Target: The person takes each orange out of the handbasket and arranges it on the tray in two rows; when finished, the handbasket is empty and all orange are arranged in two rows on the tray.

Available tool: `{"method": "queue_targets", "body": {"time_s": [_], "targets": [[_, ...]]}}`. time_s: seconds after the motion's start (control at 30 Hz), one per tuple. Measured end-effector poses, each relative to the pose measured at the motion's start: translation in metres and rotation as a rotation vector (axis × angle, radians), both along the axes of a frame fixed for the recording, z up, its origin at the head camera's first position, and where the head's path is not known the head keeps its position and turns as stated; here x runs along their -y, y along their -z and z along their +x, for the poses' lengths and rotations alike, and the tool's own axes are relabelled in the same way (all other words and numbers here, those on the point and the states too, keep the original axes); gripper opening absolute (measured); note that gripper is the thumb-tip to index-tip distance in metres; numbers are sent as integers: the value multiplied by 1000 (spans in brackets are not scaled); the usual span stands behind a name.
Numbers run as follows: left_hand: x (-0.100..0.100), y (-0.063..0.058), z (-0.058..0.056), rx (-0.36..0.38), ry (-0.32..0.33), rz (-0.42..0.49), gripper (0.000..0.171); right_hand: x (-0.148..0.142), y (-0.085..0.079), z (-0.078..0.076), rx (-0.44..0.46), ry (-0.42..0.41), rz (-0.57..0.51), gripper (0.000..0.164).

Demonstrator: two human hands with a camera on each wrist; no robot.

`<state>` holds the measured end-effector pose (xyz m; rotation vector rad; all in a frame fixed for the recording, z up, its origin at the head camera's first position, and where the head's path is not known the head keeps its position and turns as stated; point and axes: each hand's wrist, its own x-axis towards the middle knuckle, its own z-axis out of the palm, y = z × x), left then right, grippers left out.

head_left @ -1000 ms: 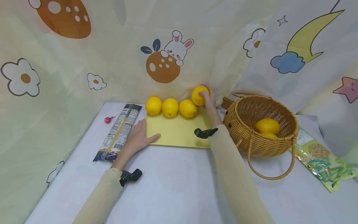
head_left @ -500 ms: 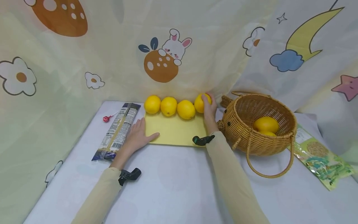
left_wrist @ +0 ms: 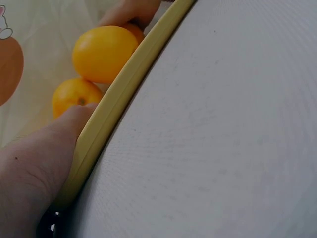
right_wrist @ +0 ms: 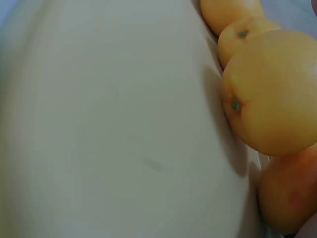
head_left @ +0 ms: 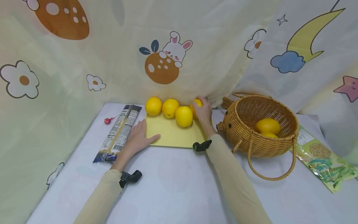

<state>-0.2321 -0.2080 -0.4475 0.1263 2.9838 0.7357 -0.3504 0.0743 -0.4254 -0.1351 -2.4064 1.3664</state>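
A flat yellow board (head_left: 165, 133) lies on the table with a row of oranges along its back edge. My right hand (head_left: 204, 113) curls round the rightmost orange (head_left: 195, 107), covering part of it. Just left of that, another orange (head_left: 184, 116) sits forward of the row and nearer to me. Two more, a middle orange (head_left: 170, 108) and a left orange (head_left: 153, 106), stand side by side. My left hand (head_left: 139, 137) rests at the board's left edge, fingers straight and thumb over its front corner. In the left wrist view the thumb side lies against the board's edge (left_wrist: 119, 104).
Right of the board stands a wicker basket (head_left: 240, 133) shaped like an animal, with yellow fruit (head_left: 267, 125) inside. A green packet (head_left: 321, 158) lies beyond it. At left are a long printed packet (head_left: 118, 133) and a red lollipop (head_left: 107, 120). A printed curtain (head_left: 117, 62) hangs behind.
My right hand has brought its orange down and to the left, against the row's right end. The neighbouring orange has shifted towards me. My left hand has stayed in place.
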Motion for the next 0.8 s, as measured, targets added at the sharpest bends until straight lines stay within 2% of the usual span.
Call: {"method": "queue_targets", "body": {"time_s": [0.33,0.67,0.8], "targets": [[0,3,-1,0,1,11,119,-4,-11,5,77,79,54,34],[2,6,-3,-23,6,-7,121,-10,-18,7,31,82,99,29],[2,6,-3,-21,1,-3,120,-4,-24,14,-49,94,22,25]]}}
